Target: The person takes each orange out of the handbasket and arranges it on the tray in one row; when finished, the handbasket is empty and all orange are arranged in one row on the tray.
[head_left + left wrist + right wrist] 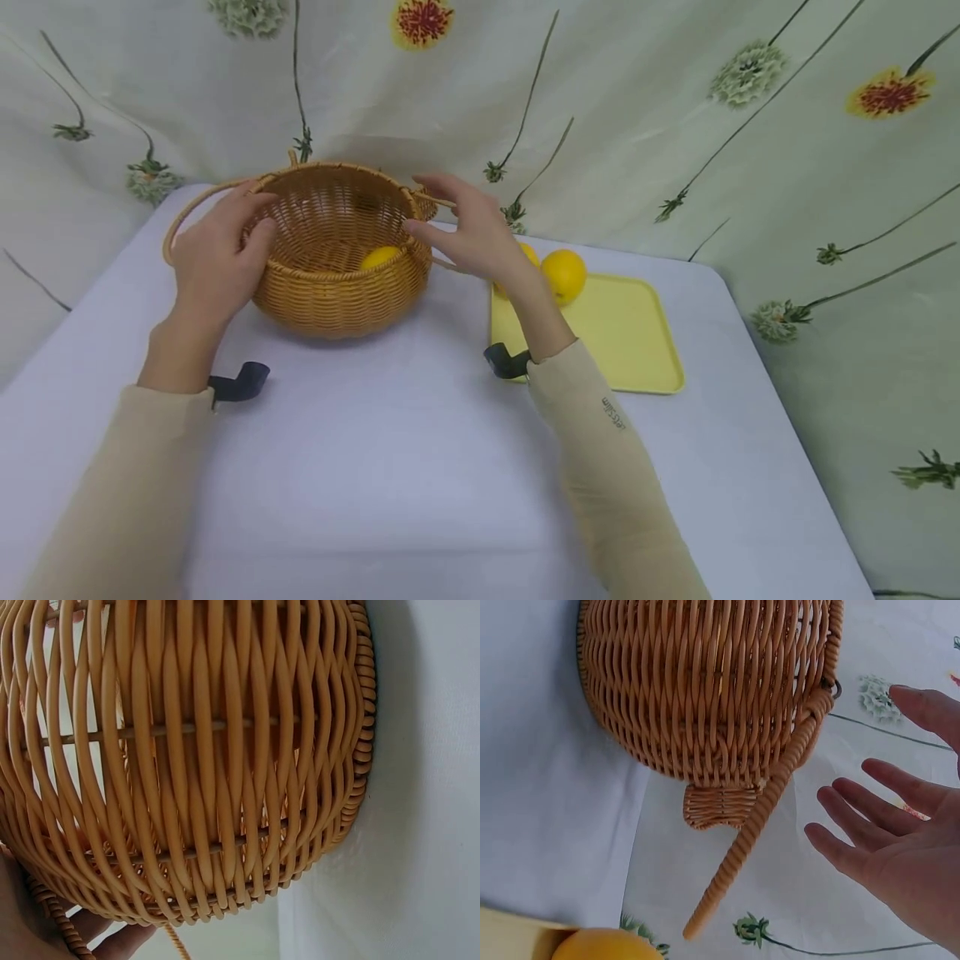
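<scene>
A round wicker basket point(341, 304) stands upright towards the back of the table, its handles leaning outward on both sides. Inside it lies a yellow fruit point(380, 257), partly hidden by the front rim. My left hand point(217, 254) is at the left rim beside the handle, with thumb and fingers spread apart; in the left wrist view its fingers point(124, 943) show past the twisted handle point(64, 924). At the right rim my right hand point(472, 229) has its fingers parted. The right wrist view shows those fingers point(855, 817) apart from the basket and its hanging handle point(742, 847).
To the right is a yellow tray point(626, 337) holding a round yellow fruit point(564, 275) and another fruit point(529, 253), partly covered by my right arm. A white cloth point(360, 483) covers the table. Behind it hangs a flower-printed curtain point(637, 100).
</scene>
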